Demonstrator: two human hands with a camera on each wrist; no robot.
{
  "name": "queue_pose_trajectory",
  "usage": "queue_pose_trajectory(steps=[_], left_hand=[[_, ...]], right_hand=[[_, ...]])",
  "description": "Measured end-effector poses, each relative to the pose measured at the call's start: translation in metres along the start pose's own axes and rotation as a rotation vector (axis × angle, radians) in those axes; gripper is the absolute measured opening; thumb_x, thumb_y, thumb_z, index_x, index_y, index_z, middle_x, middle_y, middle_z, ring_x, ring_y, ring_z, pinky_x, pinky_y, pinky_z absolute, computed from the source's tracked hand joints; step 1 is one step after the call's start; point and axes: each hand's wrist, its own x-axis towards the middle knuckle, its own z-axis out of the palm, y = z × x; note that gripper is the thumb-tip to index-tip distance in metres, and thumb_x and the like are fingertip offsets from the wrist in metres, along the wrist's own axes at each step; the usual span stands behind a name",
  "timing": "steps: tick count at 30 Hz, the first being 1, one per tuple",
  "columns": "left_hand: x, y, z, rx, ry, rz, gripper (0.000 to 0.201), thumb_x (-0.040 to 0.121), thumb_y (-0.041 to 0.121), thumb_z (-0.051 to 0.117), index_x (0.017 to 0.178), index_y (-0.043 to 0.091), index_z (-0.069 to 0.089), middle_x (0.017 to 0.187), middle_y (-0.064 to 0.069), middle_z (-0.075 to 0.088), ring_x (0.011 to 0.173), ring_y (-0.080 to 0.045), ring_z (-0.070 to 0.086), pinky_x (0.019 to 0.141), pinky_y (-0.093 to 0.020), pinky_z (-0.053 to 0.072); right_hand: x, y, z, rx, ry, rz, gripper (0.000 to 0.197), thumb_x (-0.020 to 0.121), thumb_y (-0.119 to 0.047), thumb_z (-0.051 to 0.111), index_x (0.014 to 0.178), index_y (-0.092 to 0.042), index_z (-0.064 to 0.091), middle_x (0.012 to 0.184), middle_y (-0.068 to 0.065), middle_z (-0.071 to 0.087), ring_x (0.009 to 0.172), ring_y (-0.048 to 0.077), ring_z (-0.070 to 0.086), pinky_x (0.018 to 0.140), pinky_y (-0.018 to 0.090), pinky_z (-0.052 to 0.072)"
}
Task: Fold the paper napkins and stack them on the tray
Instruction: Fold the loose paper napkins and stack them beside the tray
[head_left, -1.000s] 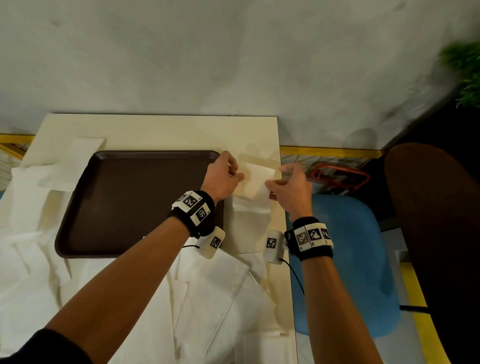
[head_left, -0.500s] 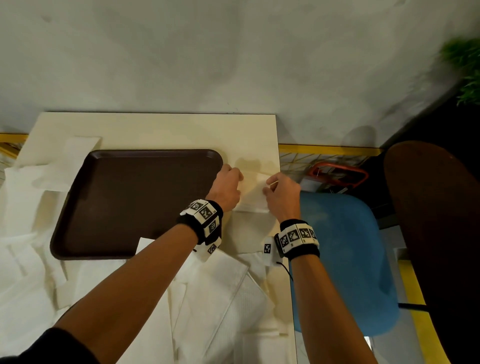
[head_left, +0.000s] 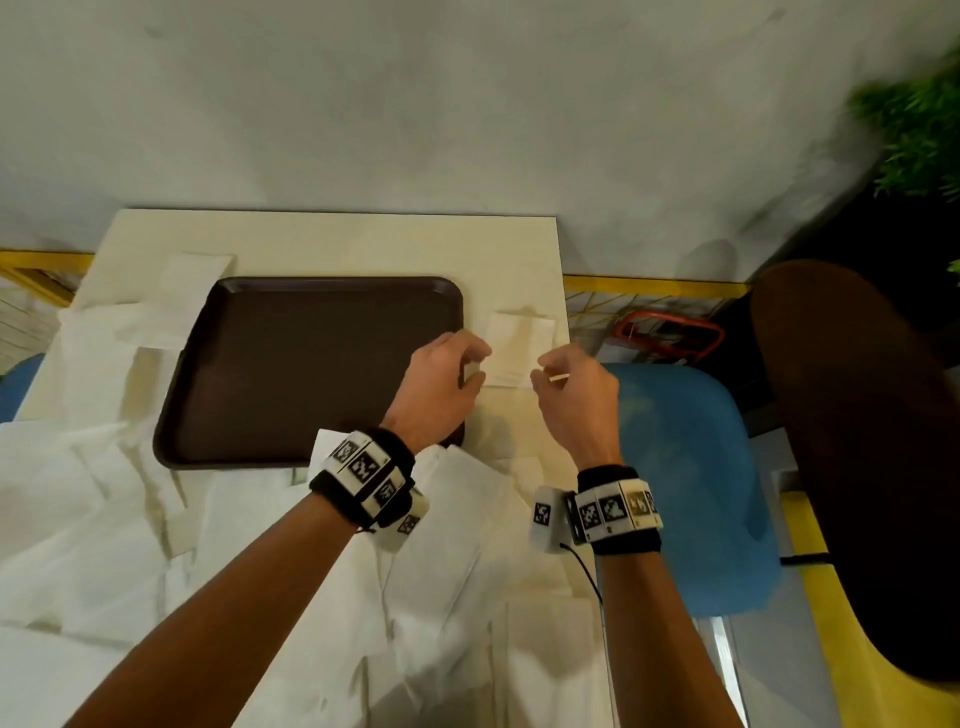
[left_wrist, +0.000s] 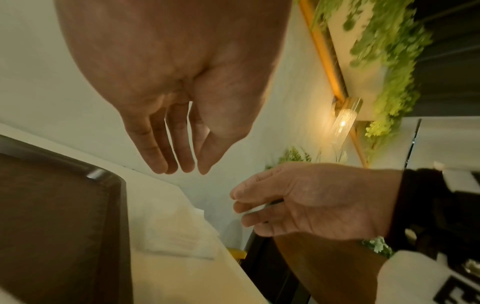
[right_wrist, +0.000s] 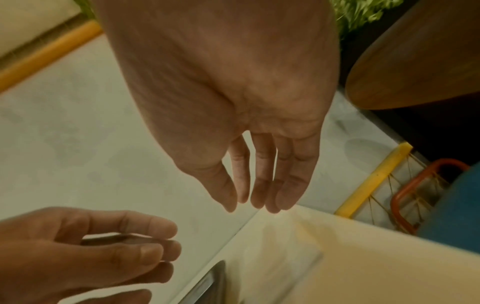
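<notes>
Nearest the wearer: loose pile of unfolded napkins (head_left: 291, 597) covering the near part of the desk (head_left: 363, 244), spilling round the near & left sides of the tray (head_left: 311, 364). Some sheets overlap the tray's near rim.

Both forearms reach over that pile, each w/ a black wristband carrying black-and-white marker tiles.

Left hand (head_left: 441, 384) hovers over the tray's right edge, fingers relaxed & pointing down, thumb close to fingertips; holds nothing, per left wrist view (left_wrist: 176, 123). Right hand (head_left: 576, 395) is just right of it, near the desk's right edge, fingers loosely curled, also holding nothing; right wrist view (right_wrist: 249, 156) shows fingers hanging fairly straight. Hands are apart w/ a small gap between them.

Beyond the gap, just right of the tray: folded napkin (head_left: 519, 348), a small square lying flat on the desk, not on the tray. Neither hand touches it as far as can be told. In left wrist view it sits beside the tray's rim (left_wrist: 179, 232).

Tray is dark brown, rectangular w/ rounded corners, nothing inside it.

Left of the tray & beyond: more white napkins (head_left: 156, 306) lying flat.

Right of the desk: blue chair seat (head_left: 691, 467), then a round brown tabletop (head_left: 857, 441). Far right corner: green plant (head_left: 914, 130), blurred.
</notes>
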Motion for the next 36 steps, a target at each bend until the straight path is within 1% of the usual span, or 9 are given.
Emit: queue_pose_trajectory(steps=[4, 7, 13, 16, 19, 23, 29, 33, 36], left_hand=[[-0.067, -0.003, -0.021, -0.068, 0.054, -0.038, 0.014, 0.098, 0.008, 0.071, 0.109, 0.016, 0.072, 0.101, 0.007, 0.072, 0.091, -0.005, 0.069, 0.083, -0.022, 0.06], [-0.111, -0.02, -0.017, -0.017, 0.058, -0.145, 0.012, 0.098, 0.018, 0.073, 0.109, 0.021, 0.071, 0.101, 0.01, 0.071, 0.091, -0.005, 0.068, 0.082, -0.029, 0.061], [-0.156, -0.047, 0.014, 0.148, -0.127, -0.277, 0.048, 0.1, 0.028, 0.071, 0.144, 0.018, 0.056, 0.14, -0.002, 0.055, 0.123, -0.025, 0.056, 0.106, -0.039, 0.049], [-0.162, -0.045, 0.022, 0.194, -0.125, -0.242, 0.048, 0.105, 0.028, 0.064, 0.15, 0.02, 0.051, 0.147, -0.003, 0.049, 0.129, -0.027, 0.052, 0.108, -0.04, 0.049], [-0.162, -0.041, 0.025, 0.211, -0.112, -0.236, 0.045, 0.106, 0.027, 0.061, 0.15, 0.02, 0.052, 0.147, -0.004, 0.048, 0.128, -0.026, 0.052, 0.106, -0.041, 0.051], [-0.154, -0.039, 0.024, 0.221, -0.125, -0.231, 0.034, 0.107, 0.028, 0.057, 0.139, 0.017, 0.06, 0.142, -0.003, 0.052, 0.127, -0.026, 0.05, 0.101, -0.043, 0.052], [-0.138, -0.036, 0.02, 0.239, -0.092, -0.231, 0.009, 0.107, 0.026, 0.057, 0.104, 0.019, 0.061, 0.116, 0.001, 0.062, 0.109, -0.023, 0.055, 0.082, -0.04, 0.051], [-0.141, -0.038, 0.019, 0.236, -0.062, -0.225, 0.017, 0.105, 0.026, 0.061, 0.091, 0.021, 0.052, 0.097, 0.006, 0.056, 0.097, -0.021, 0.054, 0.074, -0.037, 0.044], [-0.146, -0.041, 0.02, 0.229, -0.051, -0.231, 0.018, 0.104, 0.026, 0.063, 0.09, 0.021, 0.053, 0.095, 0.005, 0.056, 0.091, -0.018, 0.05, 0.075, -0.034, 0.042]], right_hand=[[-0.058, 0.001, 0.013, 0.05, -0.055, 0.012, 0.01, 0.099, -0.025, 0.078, 0.107, -0.023, 0.072, 0.1, -0.007, 0.073, 0.086, 0.008, 0.069, 0.08, 0.032, 0.059], [-0.088, 0.011, 0.034, -0.037, -0.132, 0.013, 0.02, 0.097, -0.031, 0.079, 0.113, -0.026, 0.069, 0.106, -0.007, 0.071, 0.094, 0.015, 0.07, 0.085, 0.036, 0.059], [-0.125, 0.02, 0.066, -0.232, -0.21, -0.003, 0.036, 0.096, -0.032, 0.078, 0.128, -0.03, 0.063, 0.125, 0.0, 0.062, 0.116, 0.024, 0.055, 0.094, 0.041, 0.054], [-0.135, 0.018, 0.073, -0.259, -0.171, -0.045, 0.02, 0.101, -0.025, 0.068, 0.122, -0.025, 0.067, 0.121, 0.0, 0.063, 0.117, 0.025, 0.052, 0.094, 0.035, 0.048], [-0.141, 0.016, 0.078, -0.258, -0.14, -0.03, 0.021, 0.1, -0.023, 0.065, 0.121, -0.025, 0.067, 0.127, 0.002, 0.06, 0.119, 0.027, 0.052, 0.095, 0.039, 0.05], [-0.139, 0.014, 0.08, -0.252, -0.157, -0.007, 0.034, 0.097, -0.022, 0.066, 0.131, -0.027, 0.064, 0.138, 0.006, 0.055, 0.122, 0.032, 0.051, 0.101, 0.046, 0.05], [-0.135, 0.013, 0.08, -0.273, -0.161, 0.002, 0.024, 0.1, -0.025, 0.069, 0.123, -0.027, 0.067, 0.14, 0.002, 0.056, 0.124, 0.03, 0.051, 0.101, 0.045, 0.052], [-0.136, 0.013, 0.08, -0.26, -0.144, -0.001, 0.026, 0.099, -0.021, 0.069, 0.124, -0.024, 0.064, 0.136, 0.004, 0.06, 0.12, 0.03, 0.053, 0.1, 0.046, 0.053], [-0.138, 0.012, 0.081, -0.237, -0.122, 0.006, 0.026, 0.1, -0.02, 0.068, 0.125, -0.023, 0.062, 0.131, 0.005, 0.063, 0.117, 0.029, 0.054, 0.098, 0.046, 0.053]])
